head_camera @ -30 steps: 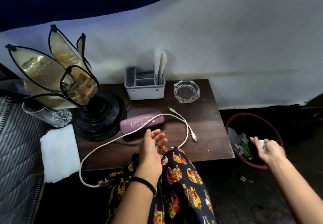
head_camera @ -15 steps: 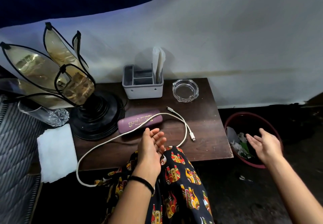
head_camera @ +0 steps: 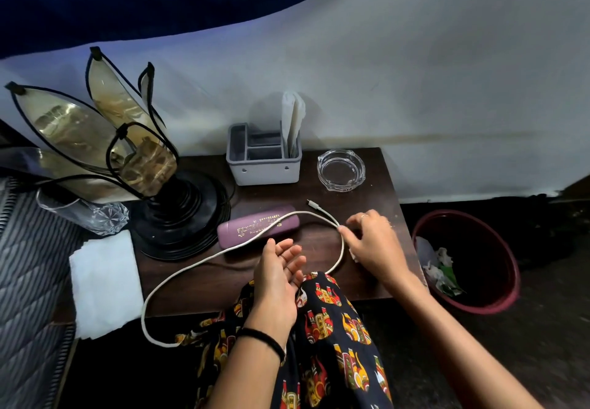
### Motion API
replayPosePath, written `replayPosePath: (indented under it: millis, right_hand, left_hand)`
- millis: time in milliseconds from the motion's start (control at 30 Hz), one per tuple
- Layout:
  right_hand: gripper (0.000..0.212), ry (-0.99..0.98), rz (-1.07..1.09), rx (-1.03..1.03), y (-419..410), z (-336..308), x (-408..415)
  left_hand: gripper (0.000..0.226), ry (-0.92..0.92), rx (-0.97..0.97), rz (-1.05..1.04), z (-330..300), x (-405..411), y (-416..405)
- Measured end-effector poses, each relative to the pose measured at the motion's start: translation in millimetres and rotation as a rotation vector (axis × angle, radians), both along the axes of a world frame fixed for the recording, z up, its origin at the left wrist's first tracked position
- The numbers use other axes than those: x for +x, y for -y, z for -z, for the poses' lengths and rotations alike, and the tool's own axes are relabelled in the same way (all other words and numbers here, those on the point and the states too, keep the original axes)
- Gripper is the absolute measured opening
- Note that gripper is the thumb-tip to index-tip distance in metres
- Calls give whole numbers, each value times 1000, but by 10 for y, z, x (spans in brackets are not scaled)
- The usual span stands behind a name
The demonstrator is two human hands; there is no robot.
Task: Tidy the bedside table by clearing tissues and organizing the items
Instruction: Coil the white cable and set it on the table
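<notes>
A long white cable (head_camera: pixel 198 265) loops across the dark wooden bedside table (head_camera: pixel 373 198) and hangs over its front edge. My right hand (head_camera: pixel 373 245) is over the table's right side, and its fingertips pinch the cable near the loop's right bend. My left hand (head_camera: pixel 281 268) is at the front edge, palm up with relaxed fingers, holding nothing. A purple glasses case (head_camera: pixel 255 228) lies under the cable. A white tissue (head_camera: pixel 105 284) lies flat at the table's left end. Crumpled tissues (head_camera: pixel 440 265) sit inside the red bin (head_camera: pixel 501 300) on the floor to the right.
At the back stand a grey organizer (head_camera: pixel 265 170) holding folded white paper and a glass ashtray (head_camera: pixel 341 169). A black-based lamp (head_camera: pixel 178 217) with golden petals fills the left side, with a glass tumbler (head_camera: pixel 92 214) beside it. Patterned fabric covers my lap.
My right hand let go of a tissue over the red bin, then swung left onto the table and took hold of the cable. My left hand has barely moved.
</notes>
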State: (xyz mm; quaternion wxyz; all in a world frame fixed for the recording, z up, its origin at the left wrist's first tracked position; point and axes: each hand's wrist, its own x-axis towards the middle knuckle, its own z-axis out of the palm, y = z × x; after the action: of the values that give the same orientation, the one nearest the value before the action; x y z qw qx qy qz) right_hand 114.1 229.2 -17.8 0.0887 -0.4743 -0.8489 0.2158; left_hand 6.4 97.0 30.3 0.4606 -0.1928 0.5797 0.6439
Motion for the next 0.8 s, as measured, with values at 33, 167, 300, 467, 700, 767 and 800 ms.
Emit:
replayPosePath:
  millis: [33,167,300,467,700,767,800]
  right_hand:
    - [29,70,11,1,30,13,-44]
    - [19,99,64,55,120,37,-146]
    - [13,-19,167,-23,120,34,-148]
    - [12,-258,264,-48,168,-75,-117]
    - [14,-837,391,-350,258,-529,-94]
    - [16,-946,356,-352,284,-723,-67]
    - [17,-989,322,-331,301,-834,-49]
  left_hand:
    - [33,2,-2,-1,3,-4,-1]
    - [34,10,4,-9,9,-11,-2]
    - [33,4,10,-15,-5,3,5]
    - [34,-40,-2,-22,-59,5,51]
    - [33,-138,55,15,-194,66,227]
    - [32,-198,79,35,-246,118,288]
    - [31,-235,90,43,-277,145,323]
